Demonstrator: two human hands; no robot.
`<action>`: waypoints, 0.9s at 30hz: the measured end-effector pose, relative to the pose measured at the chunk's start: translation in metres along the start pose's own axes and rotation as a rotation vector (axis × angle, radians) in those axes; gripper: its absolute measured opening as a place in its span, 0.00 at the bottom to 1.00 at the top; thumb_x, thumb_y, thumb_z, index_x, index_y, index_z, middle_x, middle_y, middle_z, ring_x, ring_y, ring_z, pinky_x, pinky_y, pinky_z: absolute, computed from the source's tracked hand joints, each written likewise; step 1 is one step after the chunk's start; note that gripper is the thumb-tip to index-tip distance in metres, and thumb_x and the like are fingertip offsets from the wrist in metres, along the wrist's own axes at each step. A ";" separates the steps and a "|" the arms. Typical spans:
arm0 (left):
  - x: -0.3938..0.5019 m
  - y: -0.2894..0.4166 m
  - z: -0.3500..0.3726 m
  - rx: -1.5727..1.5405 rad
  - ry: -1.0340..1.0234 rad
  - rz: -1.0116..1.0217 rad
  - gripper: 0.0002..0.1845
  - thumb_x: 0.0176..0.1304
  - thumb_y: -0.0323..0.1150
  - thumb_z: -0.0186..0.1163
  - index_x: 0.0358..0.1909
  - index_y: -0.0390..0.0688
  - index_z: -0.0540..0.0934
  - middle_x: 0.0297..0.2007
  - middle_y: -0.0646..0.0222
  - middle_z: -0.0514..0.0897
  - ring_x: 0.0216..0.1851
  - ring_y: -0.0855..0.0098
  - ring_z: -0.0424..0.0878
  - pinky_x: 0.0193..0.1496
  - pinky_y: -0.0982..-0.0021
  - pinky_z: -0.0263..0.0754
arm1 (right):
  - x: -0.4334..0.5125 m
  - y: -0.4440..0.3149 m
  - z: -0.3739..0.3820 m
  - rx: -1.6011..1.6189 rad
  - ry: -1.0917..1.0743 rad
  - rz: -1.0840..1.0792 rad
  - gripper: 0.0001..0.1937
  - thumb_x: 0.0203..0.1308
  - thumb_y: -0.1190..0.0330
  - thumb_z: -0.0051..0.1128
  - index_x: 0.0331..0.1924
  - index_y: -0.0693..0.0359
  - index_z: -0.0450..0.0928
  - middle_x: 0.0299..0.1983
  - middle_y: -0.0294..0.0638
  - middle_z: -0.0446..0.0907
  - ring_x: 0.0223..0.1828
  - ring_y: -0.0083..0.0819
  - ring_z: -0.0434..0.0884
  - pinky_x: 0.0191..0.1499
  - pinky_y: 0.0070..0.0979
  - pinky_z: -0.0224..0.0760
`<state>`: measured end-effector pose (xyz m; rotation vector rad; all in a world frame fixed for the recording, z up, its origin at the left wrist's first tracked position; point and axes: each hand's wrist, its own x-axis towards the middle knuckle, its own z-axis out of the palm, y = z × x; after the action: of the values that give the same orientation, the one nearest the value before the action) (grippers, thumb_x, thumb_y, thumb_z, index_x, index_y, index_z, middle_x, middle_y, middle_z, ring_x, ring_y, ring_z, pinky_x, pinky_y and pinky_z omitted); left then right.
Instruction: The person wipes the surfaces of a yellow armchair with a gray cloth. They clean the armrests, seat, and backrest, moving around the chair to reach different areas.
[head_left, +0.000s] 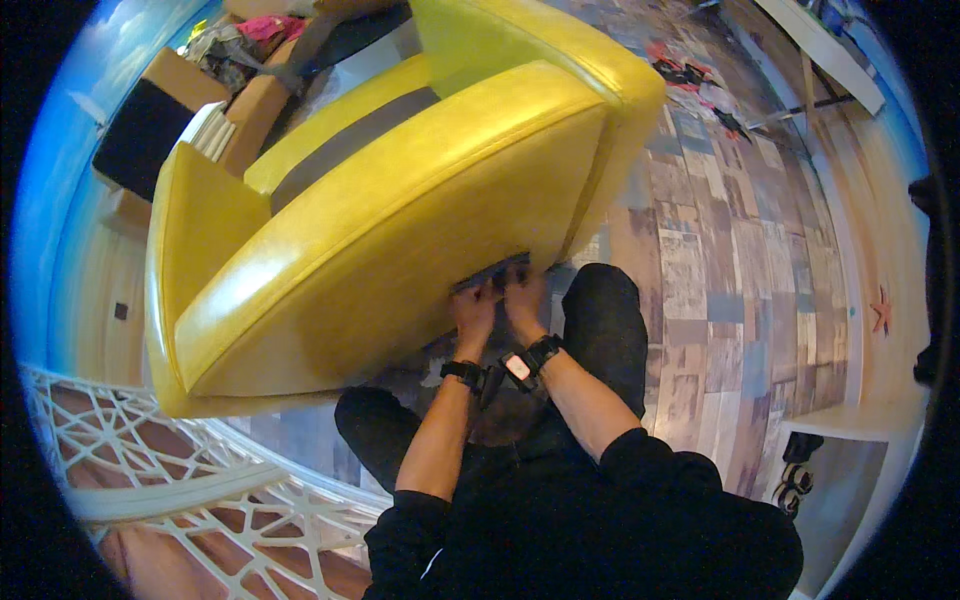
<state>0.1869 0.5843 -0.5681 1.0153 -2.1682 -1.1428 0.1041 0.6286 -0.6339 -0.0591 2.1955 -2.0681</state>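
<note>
A large yellow upholstered seat (397, 225), like a sofa or armchair, stands tilted before me. Along its lower edge, near the floor, runs a dark strip. My left hand (475, 306) is at this strip, fingers bent against it. Close beside it on the right, my right hand (524, 296) touches the same edge, near a small dark thing too blurred to name. The fingertips of both hands are partly hidden, so their hold is unclear. Each wrist wears a black band; the one on the right has a lit watch face (517, 366).
White lattice panels (180, 499) stand at the lower left. Clothes (697, 86) lie on the plank-patterned floor (705, 247) at the upper right. Brown and black cushioned furniture (142, 135) with more clothes on it is behind the yellow seat. A white-framed niche (840, 480) is at the lower right.
</note>
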 end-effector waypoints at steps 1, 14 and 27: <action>0.001 -0.013 0.008 0.013 -0.041 0.021 0.23 0.73 0.46 0.58 0.37 0.32 0.86 0.34 0.45 0.87 0.35 0.50 0.86 0.42 0.54 0.76 | 0.000 0.014 0.002 0.000 -0.007 0.059 0.15 0.68 0.71 0.60 0.54 0.68 0.76 0.48 0.49 0.84 0.49 0.41 0.82 0.53 0.36 0.75; -0.013 0.036 -0.082 -0.050 0.020 0.309 0.12 0.70 0.32 0.61 0.49 0.37 0.86 0.45 0.53 0.89 0.46 0.58 0.87 0.53 0.63 0.78 | -0.041 -0.071 0.024 -0.063 0.114 0.224 0.25 0.66 0.74 0.59 0.66 0.74 0.69 0.62 0.63 0.77 0.64 0.57 0.75 0.67 0.43 0.66; -0.004 0.056 -0.106 -0.154 0.061 0.194 0.10 0.70 0.28 0.61 0.43 0.31 0.87 0.40 0.60 0.91 0.43 0.71 0.87 0.52 0.70 0.78 | -0.014 -0.123 0.014 0.067 0.290 -0.433 0.30 0.73 0.71 0.44 0.77 0.68 0.57 0.81 0.59 0.50 0.81 0.59 0.50 0.81 0.45 0.43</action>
<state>0.2412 0.5571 -0.4651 0.7460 -2.0456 -1.1507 0.1125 0.6081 -0.5113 -0.2657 2.4532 -2.5151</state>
